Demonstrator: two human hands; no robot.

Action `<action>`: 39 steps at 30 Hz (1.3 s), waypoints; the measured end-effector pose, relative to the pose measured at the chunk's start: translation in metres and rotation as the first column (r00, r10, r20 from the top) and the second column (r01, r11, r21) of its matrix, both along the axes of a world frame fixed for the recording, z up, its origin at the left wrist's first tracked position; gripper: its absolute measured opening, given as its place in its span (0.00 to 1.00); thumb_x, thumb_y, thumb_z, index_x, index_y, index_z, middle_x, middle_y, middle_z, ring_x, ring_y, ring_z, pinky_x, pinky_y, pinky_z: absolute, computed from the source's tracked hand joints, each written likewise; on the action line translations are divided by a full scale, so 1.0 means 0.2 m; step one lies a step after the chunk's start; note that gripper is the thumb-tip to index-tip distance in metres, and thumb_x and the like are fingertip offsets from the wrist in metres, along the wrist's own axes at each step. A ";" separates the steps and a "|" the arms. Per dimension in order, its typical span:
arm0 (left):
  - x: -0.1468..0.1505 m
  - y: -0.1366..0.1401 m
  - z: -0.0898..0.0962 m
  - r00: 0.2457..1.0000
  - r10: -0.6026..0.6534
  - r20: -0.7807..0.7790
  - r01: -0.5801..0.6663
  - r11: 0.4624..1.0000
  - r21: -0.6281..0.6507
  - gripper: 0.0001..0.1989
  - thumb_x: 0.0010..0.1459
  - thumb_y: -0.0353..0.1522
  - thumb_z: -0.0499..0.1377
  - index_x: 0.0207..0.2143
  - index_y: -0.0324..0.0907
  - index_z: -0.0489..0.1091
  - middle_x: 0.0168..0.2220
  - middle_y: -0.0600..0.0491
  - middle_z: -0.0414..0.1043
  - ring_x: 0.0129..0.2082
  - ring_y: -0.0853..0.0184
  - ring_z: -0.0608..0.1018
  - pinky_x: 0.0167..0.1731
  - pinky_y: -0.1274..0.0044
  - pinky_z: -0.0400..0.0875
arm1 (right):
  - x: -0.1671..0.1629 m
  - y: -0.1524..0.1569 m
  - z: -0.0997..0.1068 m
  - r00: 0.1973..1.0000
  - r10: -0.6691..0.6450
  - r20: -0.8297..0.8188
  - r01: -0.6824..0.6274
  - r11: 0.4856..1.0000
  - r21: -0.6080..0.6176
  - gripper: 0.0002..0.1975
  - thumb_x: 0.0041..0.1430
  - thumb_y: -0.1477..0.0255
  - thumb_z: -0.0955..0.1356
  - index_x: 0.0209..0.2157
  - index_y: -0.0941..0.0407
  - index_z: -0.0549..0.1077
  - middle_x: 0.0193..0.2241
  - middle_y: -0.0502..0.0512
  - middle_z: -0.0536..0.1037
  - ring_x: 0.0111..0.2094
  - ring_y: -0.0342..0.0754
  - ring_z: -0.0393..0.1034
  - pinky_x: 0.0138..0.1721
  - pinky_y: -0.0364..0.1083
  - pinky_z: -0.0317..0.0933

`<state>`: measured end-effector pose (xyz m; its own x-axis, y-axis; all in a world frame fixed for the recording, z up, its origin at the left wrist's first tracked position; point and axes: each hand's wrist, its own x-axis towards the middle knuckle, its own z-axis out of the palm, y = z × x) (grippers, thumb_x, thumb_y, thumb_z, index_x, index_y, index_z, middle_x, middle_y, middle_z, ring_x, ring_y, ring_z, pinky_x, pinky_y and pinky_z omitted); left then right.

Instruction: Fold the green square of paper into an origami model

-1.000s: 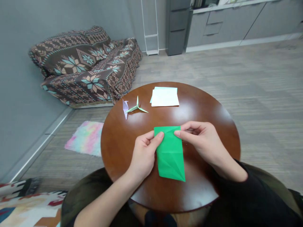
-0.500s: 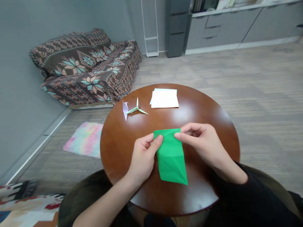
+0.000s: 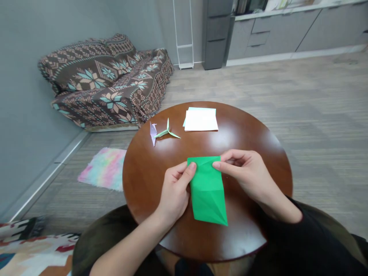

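Note:
A green sheet of folded paper (image 3: 207, 191), marked with creases, is held up over the round brown table (image 3: 244, 130). My left hand (image 3: 176, 188) pinches its upper left edge, thumb in front and fingers behind. At the upper right corner, my right hand (image 3: 245, 168) grips the paper between thumb and fingertips. The lower end hangs down with a pointed corner at the right. Parts of the fingers behind the sheet are hidden.
Toward the back of the table lies a stack of pale paper (image 3: 201, 120). Left of it are a light green folded paper piece (image 3: 167, 131) and a purple paper crane (image 3: 153, 134). A covered sofa (image 3: 109, 84) and a fluffy pastel rug (image 3: 105, 168) are beyond.
The left thumb has slid very slightly toward the paper's left edge. Both hands keep their hold on the green paper, and the view has shifted a little.

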<state>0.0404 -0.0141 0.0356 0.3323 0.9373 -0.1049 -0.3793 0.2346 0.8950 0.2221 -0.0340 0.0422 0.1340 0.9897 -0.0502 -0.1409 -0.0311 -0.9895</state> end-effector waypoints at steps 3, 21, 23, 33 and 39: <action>0.00 0.00 0.00 0.999 0.036 0.022 -0.036 0.999 0.000 0.12 0.60 0.38 0.67 0.30 0.39 0.83 0.26 0.52 0.77 0.26 0.71 0.73 0.30 0.80 0.70 | 0.00 0.00 -0.01 1.000 0.008 -0.001 -0.008 1.000 0.001 0.12 0.43 0.69 0.83 0.24 0.56 0.80 0.22 0.50 0.81 0.24 0.43 0.72 0.26 0.41 0.65; -0.05 0.03 0.02 0.870 -0.268 -0.414 0.324 0.944 0.069 0.22 0.65 0.44 0.60 0.25 0.37 0.71 0.23 0.56 0.62 0.24 0.72 0.61 0.25 0.79 0.56 | 0.04 -0.01 0.05 0.930 0.226 0.290 -0.240 0.971 0.016 0.08 0.60 0.66 0.75 0.37 0.56 0.81 0.34 0.53 0.83 0.37 0.48 0.77 0.39 0.43 0.69; -0.04 0.02 0.03 0.825 -0.336 -0.455 0.406 0.912 0.064 0.23 0.65 0.45 0.59 0.23 0.37 0.68 0.22 0.57 0.58 0.24 0.73 0.59 0.24 0.79 0.54 | 0.04 -0.01 0.06 0.916 0.250 0.314 -0.273 0.962 0.030 0.06 0.63 0.68 0.73 0.35 0.57 0.80 0.33 0.52 0.82 0.36 0.47 0.76 0.37 0.43 0.68; -0.07 0.03 0.03 0.750 -0.447 -0.488 0.521 0.853 0.020 0.26 0.66 0.48 0.57 0.22 0.39 0.61 0.22 0.58 0.51 0.23 0.74 0.56 0.23 0.78 0.50 | 0.06 -0.03 0.07 0.815 0.394 0.424 -0.464 0.883 0.071 0.07 0.68 0.71 0.68 0.35 0.57 0.76 0.33 0.52 0.77 0.34 0.45 0.72 0.35 0.43 0.65; -0.08 0.04 0.03 0.744 -0.481 -0.464 0.546 0.838 0.005 0.26 0.65 0.47 0.59 0.21 0.40 0.58 0.21 0.59 0.49 0.22 0.75 0.54 0.22 0.77 0.48 | 0.10 -0.03 0.10 0.737 0.449 0.506 -0.539 0.841 0.039 0.05 0.63 0.78 0.68 0.33 0.57 0.75 0.34 0.52 0.78 0.36 0.46 0.72 0.40 0.44 0.64</action>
<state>0.0246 -0.0053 0.0411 0.7181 0.6525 -0.2421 0.1914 0.1493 0.9701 0.2413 -0.0409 0.0623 -0.4141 0.9080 0.0632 0.3165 0.2088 -0.9253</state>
